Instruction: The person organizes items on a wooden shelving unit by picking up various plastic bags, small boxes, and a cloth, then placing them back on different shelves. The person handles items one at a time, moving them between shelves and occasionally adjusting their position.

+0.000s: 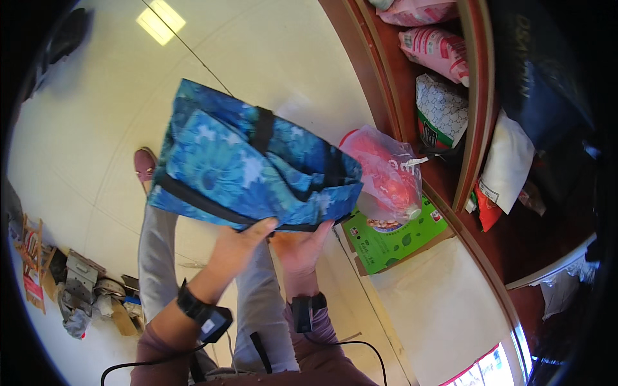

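Observation:
A blue fabric bag (212, 173) printed with large flowers, with black straps, is held up in front of me. It looks partly folded and rather flat. Along its near edge, my left hand (241, 243) grips the bag with the thumb on top. Close beside it, my right hand (301, 246) grips the same edge farther right, also with the thumb on top. The other fingers of both hands are largely hidden beneath the bag. A black strap (263, 130) crosses its upper side. Each of my wrists bears a black strapped device with a cable.
At right stands a dark red wooden cabinet (475, 111) holding pink packages (434, 53), a patterned bag (442, 108) and a white package (507, 161). Beside it, a clear plastic bag with red contents (384, 173) rests on a green box (396, 236). Clutter (89, 284) lies at lower left.

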Motion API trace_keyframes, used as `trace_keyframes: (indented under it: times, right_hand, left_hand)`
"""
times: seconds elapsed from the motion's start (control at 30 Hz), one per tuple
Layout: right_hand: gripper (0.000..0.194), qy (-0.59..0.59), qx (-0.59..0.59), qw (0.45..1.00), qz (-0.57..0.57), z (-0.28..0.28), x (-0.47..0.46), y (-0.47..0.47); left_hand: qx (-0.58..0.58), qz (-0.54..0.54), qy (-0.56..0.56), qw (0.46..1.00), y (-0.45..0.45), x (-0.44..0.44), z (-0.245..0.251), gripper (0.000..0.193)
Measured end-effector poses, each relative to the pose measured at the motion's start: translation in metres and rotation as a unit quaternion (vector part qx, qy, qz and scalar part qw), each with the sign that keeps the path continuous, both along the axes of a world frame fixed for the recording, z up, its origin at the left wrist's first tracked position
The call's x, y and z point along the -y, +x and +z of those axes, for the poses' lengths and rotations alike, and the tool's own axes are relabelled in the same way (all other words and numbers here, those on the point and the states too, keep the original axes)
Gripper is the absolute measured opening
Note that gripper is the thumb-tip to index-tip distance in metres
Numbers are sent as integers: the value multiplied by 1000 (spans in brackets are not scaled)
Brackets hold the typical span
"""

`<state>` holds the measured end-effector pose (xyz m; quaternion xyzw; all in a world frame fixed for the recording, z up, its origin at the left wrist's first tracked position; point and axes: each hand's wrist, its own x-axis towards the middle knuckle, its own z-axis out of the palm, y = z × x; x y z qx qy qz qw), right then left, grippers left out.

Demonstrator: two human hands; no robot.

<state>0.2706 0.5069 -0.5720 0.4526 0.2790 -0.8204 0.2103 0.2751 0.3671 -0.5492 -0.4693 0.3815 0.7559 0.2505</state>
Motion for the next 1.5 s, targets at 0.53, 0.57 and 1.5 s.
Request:
trace_keyframes:
  times: [0.53, 0.57, 1.5]
  right_hand:
    - [52, -13, 116, 993, 29, -99, -39, 72]
    - [52, -17, 124, 992, 23, -99, -38, 71]
    - [20, 52, 65, 977, -198, -178, -128, -71]
  left_hand:
    - [24, -12, -49, 998, 61, 99, -88, 56]
    - [9, -19, -59, 998, 61, 98, -87, 54]
    - [-427, -557, -168, 693, -286, -123, -101, 35]
